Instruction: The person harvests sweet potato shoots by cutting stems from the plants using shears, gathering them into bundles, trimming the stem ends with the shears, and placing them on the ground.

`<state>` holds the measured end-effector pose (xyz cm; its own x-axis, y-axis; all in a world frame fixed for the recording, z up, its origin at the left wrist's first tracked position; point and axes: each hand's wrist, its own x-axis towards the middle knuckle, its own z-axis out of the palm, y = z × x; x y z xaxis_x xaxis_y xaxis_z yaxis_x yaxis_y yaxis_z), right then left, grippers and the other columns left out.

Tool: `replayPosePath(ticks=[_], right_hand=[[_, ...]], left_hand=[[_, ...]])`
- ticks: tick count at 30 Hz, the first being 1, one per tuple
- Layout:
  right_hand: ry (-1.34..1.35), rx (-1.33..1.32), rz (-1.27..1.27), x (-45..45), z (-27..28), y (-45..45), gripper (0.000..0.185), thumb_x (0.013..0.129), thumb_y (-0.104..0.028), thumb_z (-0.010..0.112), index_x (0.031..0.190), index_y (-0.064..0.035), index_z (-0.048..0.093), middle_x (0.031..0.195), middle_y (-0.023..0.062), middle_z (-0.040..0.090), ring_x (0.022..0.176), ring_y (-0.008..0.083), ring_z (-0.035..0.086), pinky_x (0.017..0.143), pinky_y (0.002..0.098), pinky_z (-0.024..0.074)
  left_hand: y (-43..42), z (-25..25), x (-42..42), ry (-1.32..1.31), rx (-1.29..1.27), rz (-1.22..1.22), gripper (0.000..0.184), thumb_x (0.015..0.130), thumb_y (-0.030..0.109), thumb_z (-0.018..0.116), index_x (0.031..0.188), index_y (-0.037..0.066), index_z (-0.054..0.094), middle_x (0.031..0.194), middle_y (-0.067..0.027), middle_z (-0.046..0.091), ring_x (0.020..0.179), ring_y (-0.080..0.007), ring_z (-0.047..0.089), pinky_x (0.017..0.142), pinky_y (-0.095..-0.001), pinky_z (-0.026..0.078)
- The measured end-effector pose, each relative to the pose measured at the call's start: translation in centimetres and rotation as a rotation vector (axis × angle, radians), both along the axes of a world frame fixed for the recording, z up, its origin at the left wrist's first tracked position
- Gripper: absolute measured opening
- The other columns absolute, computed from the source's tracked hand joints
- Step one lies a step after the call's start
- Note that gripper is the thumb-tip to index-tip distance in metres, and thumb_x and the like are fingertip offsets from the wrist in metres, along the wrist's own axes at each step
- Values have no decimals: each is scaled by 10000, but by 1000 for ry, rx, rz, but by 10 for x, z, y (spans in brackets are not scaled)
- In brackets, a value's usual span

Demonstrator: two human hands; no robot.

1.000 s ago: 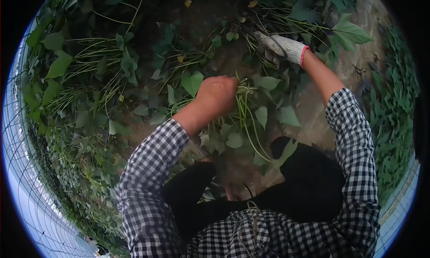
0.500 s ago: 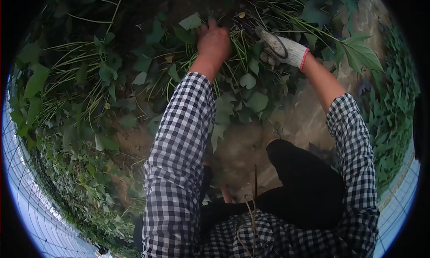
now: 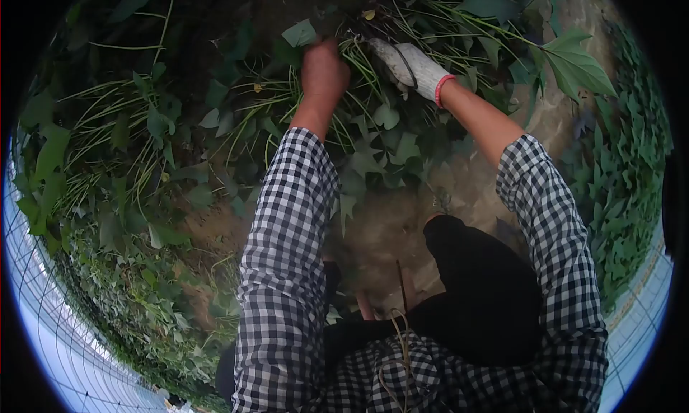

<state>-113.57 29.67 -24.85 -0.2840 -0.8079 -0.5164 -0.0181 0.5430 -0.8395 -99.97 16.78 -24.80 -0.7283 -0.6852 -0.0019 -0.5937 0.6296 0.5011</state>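
Among the leaves (image 3: 404, 149), out at arm's length, the bare left hand (image 3: 324, 70) has swung from over the lap up to the green stems (image 3: 362, 68), which lie between the two hands. Its fingers look curled in, though from here I can't tell what they hold. The gloved right hand (image 3: 405, 63) has edged closer, fingertips lost in the growth, so both hands now meet over the same stems.

Crop plot (image 3: 466, 180): leafy vines (image 3: 364, 67), soil (image 3: 384, 223)
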Motion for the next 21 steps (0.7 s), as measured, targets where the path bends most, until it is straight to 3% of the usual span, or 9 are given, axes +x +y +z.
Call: replayPosePath(ticks=[4,6,8,12,13,16,17,20,21], right_hand=[[110,-35,121,1,-4,2,684,922,-602,381,663,17,510,555,90,498,451,212,514,503,360,444],[12,-59,-11,6,-18,5,642,918,-595,410,715,3,520,544,68,472,438,186,478,477,342,429],[-94,-72,-75,13,-5,8,599,920,-584,425,842,0,535,574,48,466,437,154,453,464,312,426],[-59,-30,-46,12,-5,9,629,923,-600,401,942,12,543,629,54,488,466,145,486,473,297,451],[-43,-52,-30,11,-4,11,639,916,-613,403,917,11,540,634,62,491,473,153,494,479,306,449],[-36,-102,-27,10,-10,11,669,908,-637,390,899,15,540,650,75,507,489,164,518,503,317,460],[-41,-112,-34,10,-12,12,679,908,-642,383,903,18,542,656,78,513,493,166,526,511,318,466],[17,-142,-1,14,-8,12,700,900,-659,380,915,20,550,670,79,526,520,161,531,539,312,464],[-2,-192,-11,14,-4,18,642,898,-619,443,898,13,557,678,72,535,553,155,532,556,304,450]], left_hand=[[2,-4,11,-84,93,206,385,681,-5,554,1053,53,639,1106,-209,594,999,-403,558,847,-427,492],[-8,-33,28,411,-41,18,309,681,20,591,984,22,654,916,-189,648,875,-380,611,790,-379,487],[-9,-26,33,477,221,77,263,679,32,611,936,6,660,856,-170,657,814,-384,622,759,-364,481],[-12,-36,40,562,399,106,212,741,70,652,940,1,669,844,-134,674,770,-239,635,714,-323,473],[-4,-21,39,593,446,115,177,782,67,651,947,5,675,834,-94,682,753,-146,605,697,-289,468],[0,-25,50,640,552,111,149,796,31,642,939,14,681,822,-50,680,752,-104,588,691,-263,464],[5,-15,57,517,535,106,189,813,-15,627,999,-31,657,863,-23,670,783,-80,578,703,-233,459],[8,-26,68,698,515,54,194,808,-15,621,998,-32,658,845,-18,666,777,-78,580,697,-229,458],[11,-26,76,606,586,108,205,799,-23,616,999,-30,659,841,-16,663,765,-77,579,691,-227,460]])
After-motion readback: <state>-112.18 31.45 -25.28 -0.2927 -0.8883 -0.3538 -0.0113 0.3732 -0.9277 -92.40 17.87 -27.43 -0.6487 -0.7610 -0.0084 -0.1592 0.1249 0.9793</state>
